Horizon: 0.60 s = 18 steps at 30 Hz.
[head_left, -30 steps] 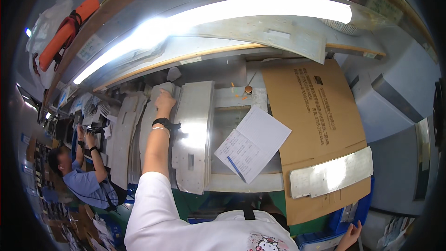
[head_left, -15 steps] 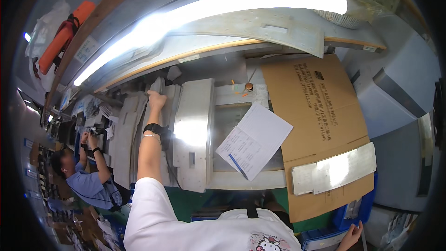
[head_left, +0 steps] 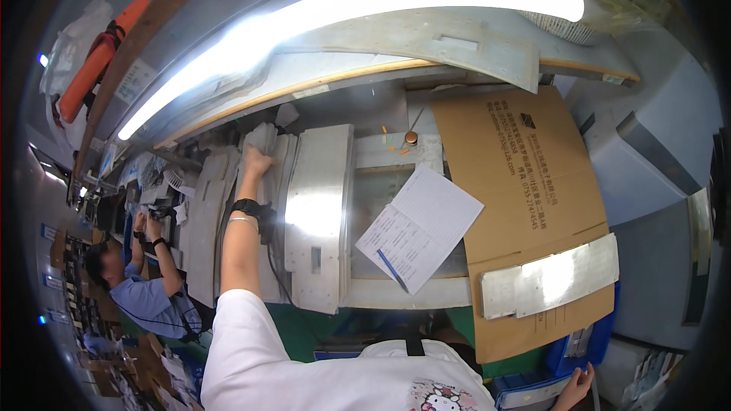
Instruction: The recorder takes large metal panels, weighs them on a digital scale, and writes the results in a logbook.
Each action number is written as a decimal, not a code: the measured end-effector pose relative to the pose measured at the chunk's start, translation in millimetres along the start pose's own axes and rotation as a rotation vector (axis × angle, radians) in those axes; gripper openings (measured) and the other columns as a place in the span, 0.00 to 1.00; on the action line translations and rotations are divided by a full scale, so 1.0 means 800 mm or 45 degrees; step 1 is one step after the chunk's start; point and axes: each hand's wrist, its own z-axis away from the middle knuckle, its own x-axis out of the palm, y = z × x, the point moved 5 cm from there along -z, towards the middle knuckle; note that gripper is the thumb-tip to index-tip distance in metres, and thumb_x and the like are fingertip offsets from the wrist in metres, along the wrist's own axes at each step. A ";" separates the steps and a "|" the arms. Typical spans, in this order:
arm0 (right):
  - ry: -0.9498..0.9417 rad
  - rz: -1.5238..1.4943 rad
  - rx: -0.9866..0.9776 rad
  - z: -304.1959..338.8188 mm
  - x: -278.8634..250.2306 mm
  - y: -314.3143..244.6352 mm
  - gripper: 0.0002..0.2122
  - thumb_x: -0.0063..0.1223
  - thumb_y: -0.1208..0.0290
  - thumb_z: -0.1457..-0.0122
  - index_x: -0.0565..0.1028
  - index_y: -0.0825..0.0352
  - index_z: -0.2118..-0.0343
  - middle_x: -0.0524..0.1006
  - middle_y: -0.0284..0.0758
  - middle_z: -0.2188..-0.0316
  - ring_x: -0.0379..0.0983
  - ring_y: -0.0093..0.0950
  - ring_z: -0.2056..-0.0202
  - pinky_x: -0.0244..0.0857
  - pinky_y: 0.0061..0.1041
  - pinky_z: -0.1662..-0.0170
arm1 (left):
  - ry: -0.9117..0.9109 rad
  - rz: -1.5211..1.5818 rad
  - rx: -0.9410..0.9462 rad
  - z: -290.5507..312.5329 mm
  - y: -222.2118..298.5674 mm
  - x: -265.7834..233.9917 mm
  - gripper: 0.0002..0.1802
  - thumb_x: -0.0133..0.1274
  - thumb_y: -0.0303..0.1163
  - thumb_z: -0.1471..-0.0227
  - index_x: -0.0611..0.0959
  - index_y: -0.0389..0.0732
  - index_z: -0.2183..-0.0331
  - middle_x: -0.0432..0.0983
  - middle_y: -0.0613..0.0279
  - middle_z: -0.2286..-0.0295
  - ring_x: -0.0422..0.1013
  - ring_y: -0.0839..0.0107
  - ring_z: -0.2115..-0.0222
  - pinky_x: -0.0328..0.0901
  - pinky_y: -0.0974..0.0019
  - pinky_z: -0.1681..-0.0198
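Observation:
My left arm reaches forward, a black watch and a light bracelet on its wrist. My left hand (head_left: 258, 160) is closed at the far end of a stack of grey panels (head_left: 283, 183), its fingertips hidden. What it grips cannot be made out. At the lower right, my right hand (head_left: 576, 389) shows only in part, fingers bent and slightly apart, beside a blue bin (head_left: 605, 327) and a blue-edged tray (head_left: 529, 396). Nothing is seen in it. Right of the stack lies a shiny metal plate (head_left: 316, 221) with a small rectangular slot.
An open notebook (head_left: 434, 198) with a blue pen (head_left: 393, 270) lies on the bench. Brown cardboard (head_left: 525, 183) carries another metal plate (head_left: 548, 278). A lit tube lamp (head_left: 365, 11) hangs overhead. To the left, a co-worker in a blue shirt (head_left: 156, 304) works at the bench.
The view has shifted very slightly. My left hand stays at the far end of the grey stack, the forearm tilted a little further left. My right hand looks unmoved.

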 end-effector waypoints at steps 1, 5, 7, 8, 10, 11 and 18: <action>0.006 -0.019 -0.025 0.001 0.001 0.000 0.13 0.50 0.70 0.53 0.69 0.68 0.64 0.72 0.43 0.71 0.69 0.30 0.70 0.63 0.25 0.66 | -0.046 -0.014 0.000 -0.007 -0.008 0.001 0.48 0.60 0.31 0.79 0.55 0.24 0.55 0.62 0.38 0.61 0.61 0.53 0.58 0.58 0.65 0.57; -0.073 0.054 0.046 0.003 0.002 -0.012 0.13 0.50 0.70 0.53 0.69 0.68 0.64 0.72 0.44 0.70 0.69 0.30 0.69 0.63 0.25 0.65 | -0.027 0.003 0.035 -0.024 -0.026 0.000 0.34 0.59 0.30 0.79 0.68 0.26 0.64 0.66 0.39 0.65 0.64 0.53 0.61 0.60 0.64 0.60; -0.067 0.066 0.019 0.002 0.003 -0.005 0.13 0.50 0.69 0.53 0.70 0.67 0.63 0.72 0.43 0.71 0.69 0.30 0.70 0.63 0.25 0.65 | -0.038 -0.020 0.045 -0.020 -0.008 0.006 0.32 0.59 0.30 0.79 0.69 0.27 0.65 0.67 0.39 0.65 0.64 0.53 0.61 0.60 0.64 0.60; -0.062 0.071 0.028 -0.002 0.007 0.015 0.13 0.50 0.69 0.53 0.70 0.67 0.63 0.72 0.43 0.71 0.69 0.30 0.70 0.63 0.25 0.65 | -0.040 -0.044 0.048 -0.019 0.001 0.009 0.30 0.58 0.30 0.79 0.70 0.28 0.66 0.67 0.40 0.66 0.64 0.53 0.62 0.60 0.64 0.60; -0.194 -0.148 0.075 -0.017 0.034 0.067 0.14 0.44 0.75 0.50 0.65 0.67 0.59 0.68 0.34 0.74 0.64 0.22 0.72 0.58 0.19 0.68 | -0.036 -0.072 0.023 -0.018 -0.021 -0.004 0.31 0.58 0.30 0.78 0.70 0.29 0.65 0.67 0.41 0.66 0.64 0.53 0.62 0.60 0.63 0.60; -0.192 -0.149 0.082 -0.018 0.037 0.082 0.14 0.44 0.75 0.50 0.65 0.67 0.59 0.68 0.34 0.74 0.64 0.22 0.72 0.58 0.19 0.68 | -0.050 -0.078 0.030 -0.019 -0.020 -0.001 0.31 0.58 0.30 0.78 0.70 0.30 0.65 0.67 0.41 0.66 0.64 0.54 0.62 0.60 0.63 0.60; -0.102 -0.088 0.092 -0.014 0.032 0.088 0.14 0.44 0.74 0.50 0.65 0.67 0.59 0.65 0.32 0.80 0.60 0.18 0.79 0.57 0.17 0.75 | -0.063 -0.239 0.041 -0.012 -0.001 0.016 0.30 0.53 0.31 0.73 0.68 0.30 0.62 0.67 0.41 0.65 0.64 0.53 0.61 0.59 0.63 0.59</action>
